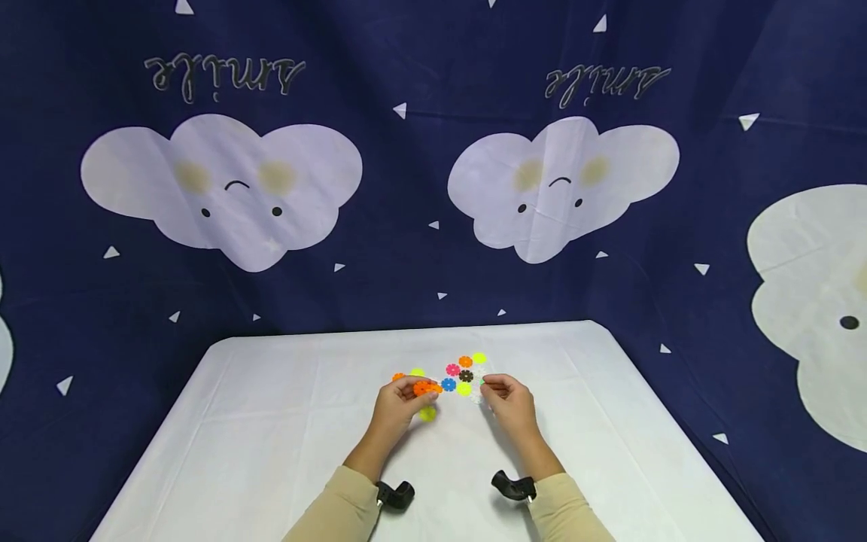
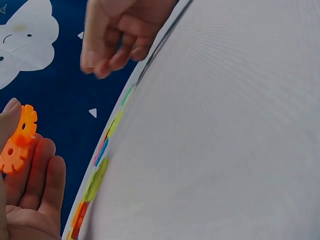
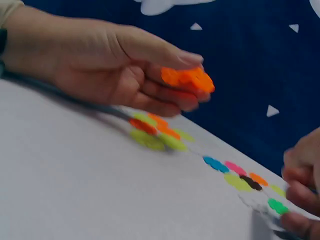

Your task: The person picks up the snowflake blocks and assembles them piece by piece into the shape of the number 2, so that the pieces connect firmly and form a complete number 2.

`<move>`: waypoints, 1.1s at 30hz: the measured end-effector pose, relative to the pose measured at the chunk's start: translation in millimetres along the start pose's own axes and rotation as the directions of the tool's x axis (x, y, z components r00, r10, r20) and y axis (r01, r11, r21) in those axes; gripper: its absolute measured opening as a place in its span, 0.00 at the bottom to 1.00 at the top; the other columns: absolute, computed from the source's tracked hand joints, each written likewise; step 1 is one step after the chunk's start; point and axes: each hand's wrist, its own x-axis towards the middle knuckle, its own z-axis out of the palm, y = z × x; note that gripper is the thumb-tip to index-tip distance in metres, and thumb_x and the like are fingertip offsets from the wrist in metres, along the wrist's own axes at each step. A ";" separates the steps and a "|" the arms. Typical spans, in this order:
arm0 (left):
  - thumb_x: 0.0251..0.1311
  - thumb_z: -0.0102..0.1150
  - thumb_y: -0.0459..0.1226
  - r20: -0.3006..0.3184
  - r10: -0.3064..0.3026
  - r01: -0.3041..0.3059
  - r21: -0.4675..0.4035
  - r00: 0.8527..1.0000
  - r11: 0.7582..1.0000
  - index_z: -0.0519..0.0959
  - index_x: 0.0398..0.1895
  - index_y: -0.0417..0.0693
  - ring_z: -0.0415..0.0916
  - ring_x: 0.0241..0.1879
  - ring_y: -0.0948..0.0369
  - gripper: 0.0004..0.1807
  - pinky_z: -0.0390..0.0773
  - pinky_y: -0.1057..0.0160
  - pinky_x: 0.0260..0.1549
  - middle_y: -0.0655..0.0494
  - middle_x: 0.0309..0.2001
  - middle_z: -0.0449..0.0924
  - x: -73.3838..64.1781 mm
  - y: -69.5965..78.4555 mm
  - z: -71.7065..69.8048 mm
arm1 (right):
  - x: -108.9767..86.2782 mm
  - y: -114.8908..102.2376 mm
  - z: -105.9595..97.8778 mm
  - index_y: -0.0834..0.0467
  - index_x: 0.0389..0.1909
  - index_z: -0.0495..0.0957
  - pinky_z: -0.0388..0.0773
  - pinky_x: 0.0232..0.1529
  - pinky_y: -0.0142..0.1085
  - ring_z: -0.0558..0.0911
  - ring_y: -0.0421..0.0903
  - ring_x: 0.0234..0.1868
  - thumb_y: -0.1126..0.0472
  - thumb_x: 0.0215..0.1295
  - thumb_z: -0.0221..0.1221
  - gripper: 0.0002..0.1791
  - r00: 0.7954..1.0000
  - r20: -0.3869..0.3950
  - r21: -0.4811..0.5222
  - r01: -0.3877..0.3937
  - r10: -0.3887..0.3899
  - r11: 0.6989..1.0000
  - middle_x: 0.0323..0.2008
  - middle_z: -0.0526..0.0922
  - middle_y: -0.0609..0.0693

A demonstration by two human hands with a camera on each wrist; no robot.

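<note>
My left hand [image 1: 395, 405] pinches orange notched plastic discs [image 2: 21, 141] between thumb and fingers; two of them look joined. They are held up above the table in the right wrist view. My right hand [image 1: 513, 405] has its fingers bent over the right end of a group of loose discs. A gap shows between its thumb and fingers [image 3: 301, 192] in the right wrist view, with a green disc [image 3: 278, 205] lying close to them. Beside it on the table are a blue disc [image 1: 448, 385], a dark brown disc [image 1: 466, 376] and a pink disc [image 1: 452, 369].
More discs lie around the left hand, among them a yellow-green disc [image 1: 427, 414] and an orange disc [image 1: 398, 377]. Clear discs [image 1: 477, 399] lie near the right fingertips. The white table [image 1: 257, 436] ends at a dark blue cloud-printed curtain [image 1: 400, 188].
</note>
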 end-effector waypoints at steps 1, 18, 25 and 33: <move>0.57 0.79 0.29 -0.002 -0.003 0.003 -0.007 1.000 1.000 0.88 0.45 0.36 0.82 0.34 0.60 0.14 0.83 0.69 0.32 0.46 0.38 0.87 -0.1 -0.7 -0.4 | 0.3 1.5 -1.7 0.69 0.43 0.86 0.83 0.35 0.35 0.85 0.51 0.35 0.71 0.65 0.70 0.07 0.999 -0.026 -0.096 0.029 -0.032 0.995 0.34 0.87 0.54; 0.59 0.77 0.29 0.044 0.019 -0.018 -0.015 0.999 1.000 0.86 0.45 0.33 0.83 0.34 0.60 0.13 0.84 0.69 0.35 0.45 0.38 0.88 -0.9 -2.7 0.7 | -1.7 18.7 17.9 0.62 0.40 0.87 0.81 0.42 0.43 0.80 0.48 0.36 0.75 0.51 0.78 0.16 0.970 0.015 -0.437 0.226 -0.244 0.871 0.35 0.80 0.50; 0.58 0.77 0.27 0.052 -0.007 0.008 -0.020 0.999 1.000 0.86 0.46 0.32 0.83 0.35 0.60 0.14 0.84 0.69 0.35 0.45 0.39 0.88 0.1 -4.0 1.3 | -4.3 13.0 14.4 0.62 0.42 0.86 0.83 0.34 0.32 0.81 0.43 0.33 0.78 0.54 0.75 0.16 0.983 0.041 -0.190 0.182 -0.178 0.965 0.35 0.81 0.49; 0.59 0.77 0.27 0.083 0.006 -0.003 -0.033 0.997 0.999 0.86 0.47 0.32 0.84 0.35 0.60 0.14 0.84 0.68 0.35 0.44 0.39 0.89 0.2 -6.0 1.5 | -13.1 -1.7 21.7 0.74 0.50 0.84 0.85 0.36 0.31 0.85 0.46 0.36 0.78 0.59 0.72 0.17 0.975 0.198 0.235 0.052 -0.100 0.971 0.38 0.84 0.60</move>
